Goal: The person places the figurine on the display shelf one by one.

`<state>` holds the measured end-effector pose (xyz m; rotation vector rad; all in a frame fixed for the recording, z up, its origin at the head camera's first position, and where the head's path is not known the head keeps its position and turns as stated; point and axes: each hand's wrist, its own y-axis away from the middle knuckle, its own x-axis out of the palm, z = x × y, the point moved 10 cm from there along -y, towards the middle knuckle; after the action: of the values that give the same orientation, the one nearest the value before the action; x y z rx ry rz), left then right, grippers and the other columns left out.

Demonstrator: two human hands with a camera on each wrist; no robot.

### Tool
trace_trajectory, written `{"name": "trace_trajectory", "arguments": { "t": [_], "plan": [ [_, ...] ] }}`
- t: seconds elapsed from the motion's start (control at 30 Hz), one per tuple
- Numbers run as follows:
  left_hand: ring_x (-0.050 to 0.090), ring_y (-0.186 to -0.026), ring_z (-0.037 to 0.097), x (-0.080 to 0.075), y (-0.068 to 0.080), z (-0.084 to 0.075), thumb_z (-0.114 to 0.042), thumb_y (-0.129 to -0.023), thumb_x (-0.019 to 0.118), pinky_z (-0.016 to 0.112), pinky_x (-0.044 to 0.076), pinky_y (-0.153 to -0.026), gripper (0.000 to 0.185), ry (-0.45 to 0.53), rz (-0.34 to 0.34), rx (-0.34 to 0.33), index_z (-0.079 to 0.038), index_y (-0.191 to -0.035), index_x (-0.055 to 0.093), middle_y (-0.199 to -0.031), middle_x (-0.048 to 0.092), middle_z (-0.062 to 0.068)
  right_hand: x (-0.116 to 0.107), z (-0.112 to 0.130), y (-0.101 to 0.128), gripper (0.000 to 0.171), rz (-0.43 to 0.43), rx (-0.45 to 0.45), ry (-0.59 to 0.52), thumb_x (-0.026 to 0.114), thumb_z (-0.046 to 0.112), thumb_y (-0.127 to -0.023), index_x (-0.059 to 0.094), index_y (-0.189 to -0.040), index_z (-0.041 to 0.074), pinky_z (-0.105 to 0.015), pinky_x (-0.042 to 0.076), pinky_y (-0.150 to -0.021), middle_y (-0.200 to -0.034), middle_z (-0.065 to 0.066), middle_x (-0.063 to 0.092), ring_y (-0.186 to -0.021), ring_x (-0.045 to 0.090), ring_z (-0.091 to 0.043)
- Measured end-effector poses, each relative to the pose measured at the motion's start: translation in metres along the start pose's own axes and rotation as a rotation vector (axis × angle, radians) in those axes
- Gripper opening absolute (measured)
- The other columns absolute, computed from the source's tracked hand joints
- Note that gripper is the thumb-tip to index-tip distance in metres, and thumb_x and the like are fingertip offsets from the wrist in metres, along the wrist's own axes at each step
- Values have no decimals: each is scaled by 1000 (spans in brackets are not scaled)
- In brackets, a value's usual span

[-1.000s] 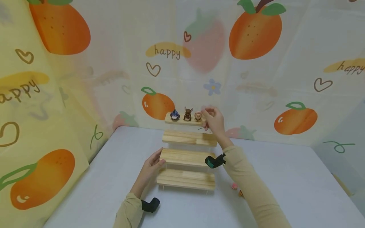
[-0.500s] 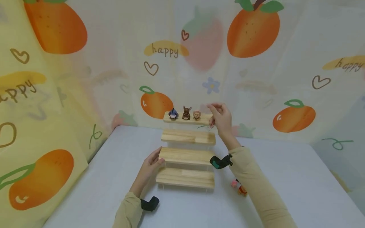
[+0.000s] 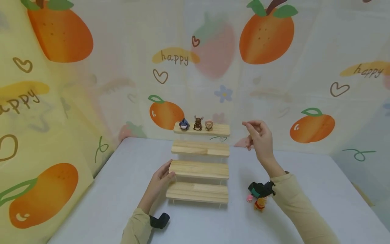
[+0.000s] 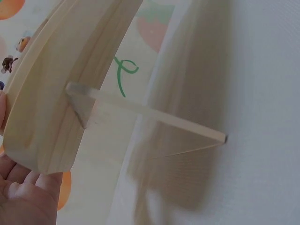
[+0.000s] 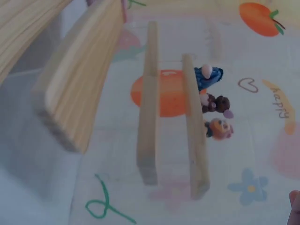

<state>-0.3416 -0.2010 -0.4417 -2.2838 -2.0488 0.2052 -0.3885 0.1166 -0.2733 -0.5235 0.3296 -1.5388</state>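
Observation:
A four-tier wooden shelf stand (image 3: 198, 168) stands on the table. On its top tier sit three small figurines in a row: a blue donkey (image 3: 184, 124), a brown big-eared figure (image 3: 198, 124) and a pink-and-tan round-faced figure (image 3: 209, 125). My left hand (image 3: 159, 177) grips the left end of the second tier from the front; the left wrist view has its fingers beside the board end (image 4: 44, 145). To the right of the stand, my right hand (image 3: 260, 137) is raised in the air, fingers loosely bent and holding nothing.
Below my right wrist, a small pink figurine (image 3: 249, 198) and a yellow bear figurine in red (image 3: 259, 204) are on the white table (image 3: 317, 200). A fruit-printed cloth (image 3: 268, 98) hangs behind the table. Thin clear legs (image 4: 154, 112) support the tiers.
My right hand has drawn away from the round-faced figurine on the top tier, moving right and slightly down. The table figurines have come into fuller view. My left hand keeps its place.

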Motion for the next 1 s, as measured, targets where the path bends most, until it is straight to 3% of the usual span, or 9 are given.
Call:
{"name": "trace_trajectory", "arguments": {
  "t": [0.27, 0.53, 0.83, 1.0],
  "plan": [
    [30, -125, 26, -5, -6, 21, -13, -90, 56, 24, 31, -97, 57, 40, 11, 14, -3, -138, 29, -141, 28, 14, -11, 20, 18, 15, 68, -56, -8, 52, 4, -90, 49, -101, -7, -20, 38, -31, -102, -14, 61, -35, 42, -14],
    [33, -124, 23, -2, -5, 20, -20, -89, 57, 22, 32, -96, 59, 40, 8, 28, -5, -139, 29, -141, 29, 11, -5, 37, 36, 13, 181, -104, 54, 47, 1, -92, 49, -103, -4, -18, 42, -35, -103, -4, 61, -38, 44, -15],
    [31, -125, 21, -2, -4, 22, -20, -90, 56, 22, 31, -96, 60, 51, 34, 12, -6, -140, 27, -141, 27, 10, -13, 8, 47, 19, 149, 18, 160, 50, 5, -92, 49, -105, -8, -21, 41, -34, -100, -2, 62, -38, 44, -15],
    [30, -126, 23, -1, -3, 17, -19, -90, 55, 23, 30, -96, 59, 38, 47, 38, -4, -140, 26, -141, 27, 11, -20, -7, 59, 20, 147, 76, 207, 50, 8, -92, 50, -106, -7, -23, 41, -34, -99, -1, 60, -38, 45, -16]
  ]
}}
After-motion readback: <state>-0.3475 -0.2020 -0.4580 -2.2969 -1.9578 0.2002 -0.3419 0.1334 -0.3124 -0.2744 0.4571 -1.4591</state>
